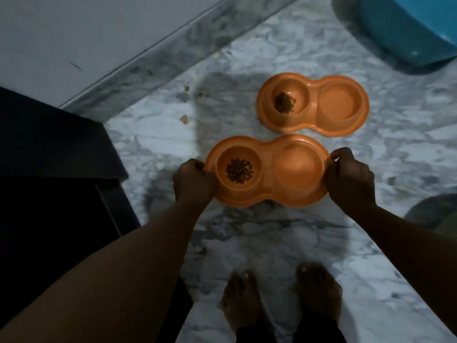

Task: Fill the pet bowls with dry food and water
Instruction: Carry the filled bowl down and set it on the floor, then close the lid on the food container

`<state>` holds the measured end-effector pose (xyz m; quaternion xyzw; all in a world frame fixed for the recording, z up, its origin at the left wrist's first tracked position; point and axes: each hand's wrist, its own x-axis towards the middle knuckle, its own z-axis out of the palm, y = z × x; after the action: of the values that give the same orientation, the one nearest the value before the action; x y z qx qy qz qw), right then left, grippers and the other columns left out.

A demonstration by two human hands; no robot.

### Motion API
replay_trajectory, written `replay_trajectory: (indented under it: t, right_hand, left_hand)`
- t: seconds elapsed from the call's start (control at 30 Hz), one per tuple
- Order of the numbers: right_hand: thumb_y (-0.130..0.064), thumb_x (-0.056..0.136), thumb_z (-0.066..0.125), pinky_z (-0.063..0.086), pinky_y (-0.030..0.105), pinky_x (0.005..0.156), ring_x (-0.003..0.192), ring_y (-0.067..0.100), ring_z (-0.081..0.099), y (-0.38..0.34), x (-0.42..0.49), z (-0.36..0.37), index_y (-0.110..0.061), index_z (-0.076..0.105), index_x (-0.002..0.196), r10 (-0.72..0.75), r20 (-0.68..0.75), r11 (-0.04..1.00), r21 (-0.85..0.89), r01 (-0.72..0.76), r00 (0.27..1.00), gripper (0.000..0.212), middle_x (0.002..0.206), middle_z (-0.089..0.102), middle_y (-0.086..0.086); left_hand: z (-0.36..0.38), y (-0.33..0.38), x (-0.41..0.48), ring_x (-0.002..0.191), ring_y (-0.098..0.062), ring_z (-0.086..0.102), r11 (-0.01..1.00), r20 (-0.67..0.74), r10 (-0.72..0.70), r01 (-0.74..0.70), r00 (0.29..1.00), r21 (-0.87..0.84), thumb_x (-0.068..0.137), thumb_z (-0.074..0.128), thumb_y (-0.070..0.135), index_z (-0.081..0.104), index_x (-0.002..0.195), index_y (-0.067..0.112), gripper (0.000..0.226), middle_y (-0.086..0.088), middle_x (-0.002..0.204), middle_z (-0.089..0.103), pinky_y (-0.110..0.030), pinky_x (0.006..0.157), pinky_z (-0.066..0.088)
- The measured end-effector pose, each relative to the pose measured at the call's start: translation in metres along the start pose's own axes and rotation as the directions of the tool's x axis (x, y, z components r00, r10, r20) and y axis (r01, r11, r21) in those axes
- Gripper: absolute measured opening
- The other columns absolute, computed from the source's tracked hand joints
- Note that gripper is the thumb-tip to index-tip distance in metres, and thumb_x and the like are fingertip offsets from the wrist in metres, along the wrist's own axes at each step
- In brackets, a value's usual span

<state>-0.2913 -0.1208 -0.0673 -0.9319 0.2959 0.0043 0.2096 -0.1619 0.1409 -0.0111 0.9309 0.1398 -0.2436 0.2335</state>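
Note:
An orange double pet bowl (268, 194) is held over the marble floor, my left hand (194, 180) gripping its left end and my right hand (350, 179) its right end. Its left cup holds a small heap of dry food (239, 170); whether its right cup (300, 167) holds water I cannot tell. A second orange double bowl (312, 125) lies on the floor just beyond, with dry food (285, 102) in its left cup; its right cup (342, 102) looks smooth, contents unclear.
Dark furniture (49, 169) stands at the left against a white wall with a grey skirting (173, 58). A blue plastic tub (400, 30) is at the top right. A few crumbs (184, 118) lie on the floor. My bare feet (279, 300) stand below.

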Motion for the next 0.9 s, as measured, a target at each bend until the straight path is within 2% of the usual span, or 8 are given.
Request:
replay_trajectory:
  t: [0.13,0.23,0.43,0.53,0.6,0.67,0.8,0.9]
  right_hand:
    - [-0.017,0.093,0.043,0.034,0.038,0.059,0.062,0.047,0.061,0.02,0.01,0.042,0.001,0.058,0.1,-0.066,-0.061,0.998,-0.022,0.065,0.996,0.025,0.065,0.062,0.023]
    - [-0.017,0.093,0.044,0.04,0.042,0.06,0.065,0.048,0.062,0.026,0.014,0.059,-0.001,0.058,0.1,-0.06,-0.035,0.998,-0.01,0.06,0.998,0.022,0.068,0.063,0.023]
    - [-0.011,0.098,0.049,0.039,0.039,0.066,0.078,0.047,0.064,0.026,0.017,0.067,-0.006,0.056,0.109,0.039,0.077,0.998,0.055,-0.043,0.996,0.014,0.08,0.067,0.02]
    - [-0.016,0.097,0.047,0.041,0.039,0.07,0.088,0.044,0.064,0.021,0.018,0.058,-0.012,0.052,0.115,0.114,0.177,0.991,0.043,-0.124,0.978,0.018,0.092,0.067,0.015]
    - [-0.015,0.095,0.049,0.046,0.043,0.076,0.099,0.042,0.063,0.015,0.016,0.043,-0.014,0.049,0.124,0.152,0.235,0.987,0.008,-0.159,0.96,0.03,0.106,0.066,0.014]
    - [-0.016,0.093,0.052,0.048,0.044,0.082,0.105,0.038,0.062,0.006,0.011,0.019,-0.013,0.048,0.132,0.14,0.25,0.989,0.01,-0.147,0.958,0.039,0.115,0.063,0.015]
    - [-0.017,0.09,0.061,0.052,0.045,0.079,0.101,0.037,0.062,-0.03,-0.008,-0.055,-0.012,0.054,0.127,-0.046,0.307,0.998,0.043,0.034,0.951,0.038,0.108,0.061,0.015]
    - [-0.014,0.087,0.064,0.051,0.043,0.081,0.101,0.037,0.062,-0.077,-0.019,-0.129,-0.011,0.059,0.124,-0.086,0.425,0.995,0.079,0.057,0.901,0.038,0.106,0.06,0.015]
  left_hand:
    - [0.034,-0.012,0.021,0.083,-0.023,0.063,1.0,0.007,-0.014,0.014,1.0,0.0,0.085,0.052,0.008,0.07,0.097,0.012,0.022,-0.007,0.089,0.068,-0.028,0.069,0.043]
    - [0.048,-0.017,0.029,0.076,-0.015,0.053,1.0,0.012,-0.017,0.017,1.0,0.017,0.088,0.052,0.008,0.069,0.098,0.011,0.021,-0.001,0.085,0.061,-0.027,0.069,0.039]
    - [0.058,-0.023,0.032,0.083,-0.016,0.056,1.0,0.07,0.009,-0.011,0.998,0.02,0.09,0.056,0.017,0.067,0.108,0.015,0.021,-0.006,0.102,0.069,-0.026,0.07,0.037]
    - [0.052,-0.016,0.023,0.104,-0.027,0.062,1.0,0.107,-0.002,0.0,0.994,0.022,0.093,0.054,0.016,0.06,0.123,0.011,0.031,-0.01,0.116,0.066,-0.027,0.076,0.039]
    - [0.043,-0.011,0.013,0.12,-0.029,0.057,1.0,0.128,-0.009,0.006,0.992,0.023,0.094,0.054,0.018,0.048,0.14,0.01,0.047,-0.012,0.134,0.058,-0.033,0.09,0.044]
    - [0.026,-0.002,-0.003,0.127,-0.03,0.052,1.0,0.146,-0.003,0.0,0.989,0.023,0.093,0.055,0.018,0.041,0.145,0.011,0.054,-0.013,0.141,0.052,-0.036,0.1,0.043]
    - [-0.032,0.033,-0.058,0.123,-0.032,0.053,0.997,0.198,0.08,-0.083,0.977,0.004,0.092,0.054,0.016,0.05,0.136,0.003,0.046,-0.018,0.134,0.056,-0.033,0.097,0.042]
    - [-0.088,0.07,-0.108,0.124,-0.032,0.052,0.987,0.269,0.147,-0.161,0.952,0.031,0.085,0.05,0.028,0.048,0.138,0.006,0.058,-0.017,0.135,0.054,-0.034,0.101,0.04]
